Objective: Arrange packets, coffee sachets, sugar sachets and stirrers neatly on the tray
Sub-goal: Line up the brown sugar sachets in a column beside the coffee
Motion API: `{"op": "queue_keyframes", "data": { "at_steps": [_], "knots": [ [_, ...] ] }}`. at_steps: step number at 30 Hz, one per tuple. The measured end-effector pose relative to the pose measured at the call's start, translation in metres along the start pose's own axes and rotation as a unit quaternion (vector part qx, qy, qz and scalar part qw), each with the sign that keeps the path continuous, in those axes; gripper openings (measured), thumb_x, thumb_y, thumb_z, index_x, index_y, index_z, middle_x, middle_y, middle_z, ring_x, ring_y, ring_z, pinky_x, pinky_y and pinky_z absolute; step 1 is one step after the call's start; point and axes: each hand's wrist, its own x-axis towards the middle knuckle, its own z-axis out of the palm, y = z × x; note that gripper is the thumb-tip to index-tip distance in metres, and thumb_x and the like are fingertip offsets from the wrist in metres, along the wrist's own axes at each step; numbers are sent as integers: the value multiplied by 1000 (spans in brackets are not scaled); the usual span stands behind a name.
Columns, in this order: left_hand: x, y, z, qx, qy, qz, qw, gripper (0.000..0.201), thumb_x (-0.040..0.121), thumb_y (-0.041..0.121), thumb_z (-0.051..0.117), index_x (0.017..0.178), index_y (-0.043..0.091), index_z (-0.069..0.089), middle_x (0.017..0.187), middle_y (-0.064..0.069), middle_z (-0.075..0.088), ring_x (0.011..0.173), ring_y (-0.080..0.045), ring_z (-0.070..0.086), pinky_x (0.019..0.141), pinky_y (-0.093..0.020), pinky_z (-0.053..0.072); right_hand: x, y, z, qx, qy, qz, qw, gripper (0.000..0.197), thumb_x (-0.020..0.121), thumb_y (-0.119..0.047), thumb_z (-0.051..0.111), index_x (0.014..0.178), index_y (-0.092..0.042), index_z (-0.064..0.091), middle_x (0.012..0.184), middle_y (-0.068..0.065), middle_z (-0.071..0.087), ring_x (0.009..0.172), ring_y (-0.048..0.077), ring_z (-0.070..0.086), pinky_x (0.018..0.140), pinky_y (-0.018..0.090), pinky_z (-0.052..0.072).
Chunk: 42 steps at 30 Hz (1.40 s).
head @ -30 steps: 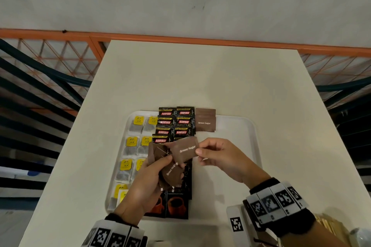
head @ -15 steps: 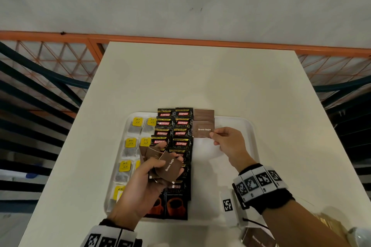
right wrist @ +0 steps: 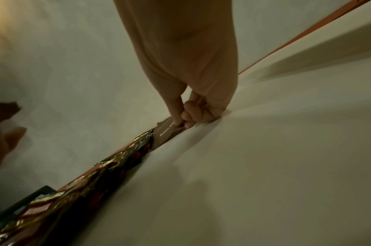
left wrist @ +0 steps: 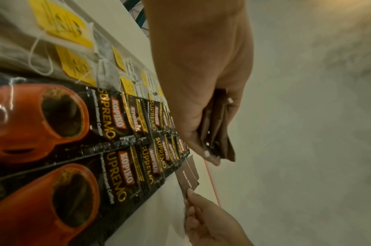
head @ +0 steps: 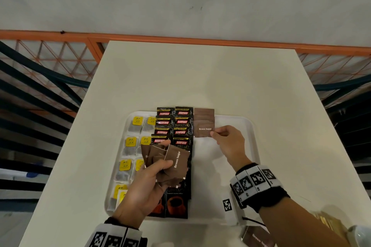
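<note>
A white tray (head: 244, 126) lies on the table with yellow-tagged tea bags (head: 130, 143) in its left columns and black Kopiko coffee sachets (head: 181, 124) in the middle. My right hand (head: 213, 133) pinches a brown sugar sachet (head: 203, 128) by its right edge, laid against the coffee column just below two other brown sachets (head: 203, 113). Thumb and forefinger of that right hand (right wrist: 181, 124) pinch the sachet (right wrist: 167, 133) low over the tray. My left hand (head: 160, 163) grips a fanned bunch of brown sugar sachets (head: 176, 163) above the coffee rows; the same bunch (left wrist: 217, 133) shows in the left wrist view.
The tray's right half (head: 216, 176) is bare white. A brown sugar box (head: 259, 237) and wooden stirrers (head: 326, 221) lie at the table's near right corner, beside a white object (head: 359, 233). Orange and dark railings (head: 50, 78) flank the table.
My right hand took one brown sugar sachet from the bunch and carried it up and right onto the tray beside the coffee column. The left hand kept the bunch almost still.
</note>
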Motion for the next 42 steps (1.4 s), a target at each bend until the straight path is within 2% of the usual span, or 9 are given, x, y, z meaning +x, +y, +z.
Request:
{"op": "queue_keyframes", "data": {
  "at_steps": [5,7,10,14,20,23,28,35,42],
  "knots": [
    [-1,0,3,10,12,-8,1000,37,81,-5,54,118,2,57,93,-16,70,65,-18,70,48,-25,55,-13,-12,3,-5,-16,-19,1000,13,83,-22,66,90,-15,57,84,-4,58,76,9,51,63,16,37],
    [-1,0,4,18,13,-9,1000,36,81,-5,56,115,5,59,85,-10,73,65,-17,71,48,-23,54,-26,-27,-1,-1,-125,-43,991,14,87,-27,60,96,-17,60,86,-8,59,80,10,54,64,16,39],
    [1,-1,6,20,26,-17,999,37,78,-5,60,115,4,59,86,-10,73,66,-17,71,48,-23,54,-44,-46,-8,-40,-344,-70,936,24,89,-38,55,101,-20,64,82,-5,62,68,5,54,58,16,39],
    [3,-3,8,26,27,0,999,37,78,-4,60,112,10,61,86,-10,74,70,-18,72,50,-25,55,-50,-44,-12,-27,-416,-73,906,10,87,-22,62,92,-16,67,67,-5,57,54,2,49,56,16,39],
    [1,-2,4,-25,22,15,999,28,86,1,53,107,17,63,88,-13,72,69,-20,70,53,-26,57,-44,-21,-19,139,-386,37,911,13,87,-1,57,89,-8,68,83,6,67,69,11,65,69,19,55],
    [-2,0,-1,-56,9,19,998,32,87,3,50,115,14,60,93,-18,70,74,-25,70,62,-32,59,-37,-13,-23,178,-292,73,937,10,86,1,57,91,-6,64,82,8,67,70,16,67,66,21,56],
    [-8,2,-2,-90,-17,13,996,43,74,8,53,117,10,58,100,-23,67,83,-33,68,74,-42,57,-25,-1,-19,56,-134,53,988,15,83,-11,66,97,-7,61,79,3,65,62,11,59,55,18,43],
    [-8,-3,-2,-63,-27,17,998,42,87,-7,37,121,11,56,102,-29,65,87,-35,69,81,-46,55,-19,9,-2,-15,-48,10,999,14,77,-15,72,76,-17,58,73,-2,61,64,13,55,63,19,42],
    [-7,-3,-2,-25,-1,20,999,38,86,-3,48,117,17,59,113,-25,64,104,-43,61,70,-37,58,-19,12,2,-26,-6,-7,1000,19,76,-15,73,87,-7,60,72,-7,57,71,11,55,67,17,43]
  ]
}}
